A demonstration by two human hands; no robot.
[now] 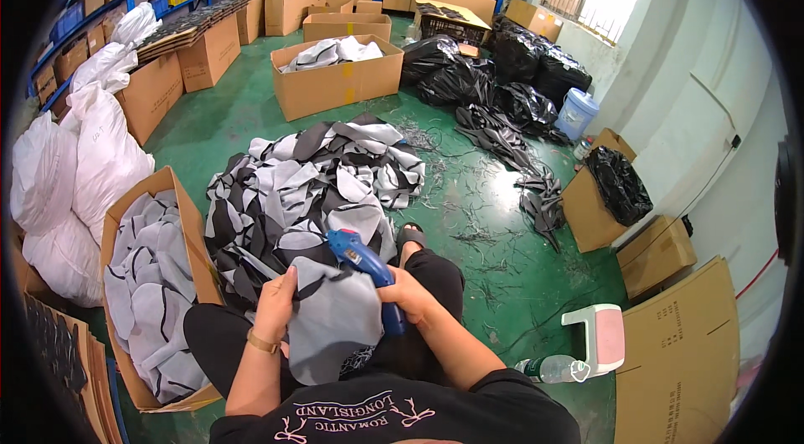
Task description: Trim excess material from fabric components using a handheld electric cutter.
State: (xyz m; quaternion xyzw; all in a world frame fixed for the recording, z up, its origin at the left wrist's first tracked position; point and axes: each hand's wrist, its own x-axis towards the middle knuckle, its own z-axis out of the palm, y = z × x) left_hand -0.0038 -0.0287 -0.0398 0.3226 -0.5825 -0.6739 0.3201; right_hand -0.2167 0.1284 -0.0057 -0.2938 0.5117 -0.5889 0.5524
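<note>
Head view: grey fabric piece (335, 322) between left hand (275, 303) and right hand (408, 293).

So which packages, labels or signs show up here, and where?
Open brown carton, person's left: grey fabric pieces inside.
Open brown carton, middle of green floor: yellow tape strip, pale fabric.
White sacks, far left, bulging.
Black bags, back right.
Flat brown cardboard sheet, lower right, faint print.
</note>
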